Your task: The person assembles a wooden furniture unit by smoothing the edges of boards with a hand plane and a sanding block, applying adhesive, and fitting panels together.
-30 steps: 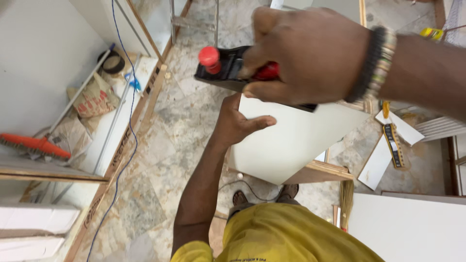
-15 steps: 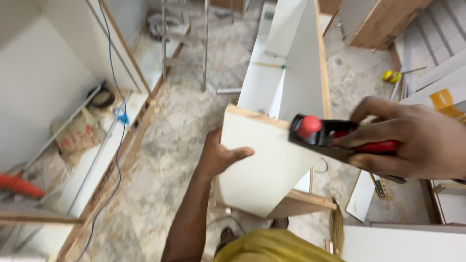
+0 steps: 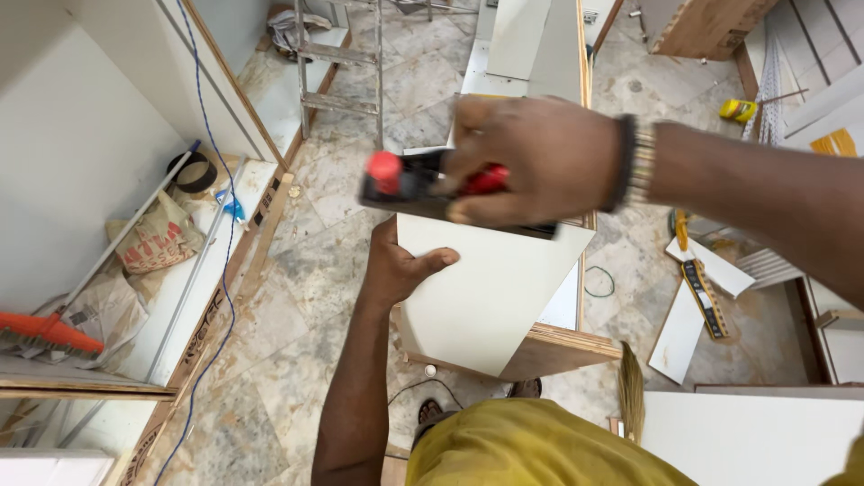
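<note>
My left hand (image 3: 402, 267) grips the left edge of a white laminated board (image 3: 490, 288) with a plywood core edge, held upright on the floor. My right hand (image 3: 531, 162) is closed around a black hand plane (image 3: 418, 186) with a red front knob and red handle, held on the board's top edge. I wear beaded bracelets on the right wrist and a yellow shirt.
A white cabinet carcass (image 3: 81, 153) stands at left with a paper bag (image 3: 157, 236), a tape roll, an orange broom (image 3: 45, 331) and a blue cord (image 3: 216, 234). A metal ladder (image 3: 337, 63) lies behind. White offcuts (image 3: 684, 333), a level and a small whisk broom lie at right.
My right hand with the plane has swung from the right side back leftward over the board's top edge. The left hand keeps its hold on the board.
</note>
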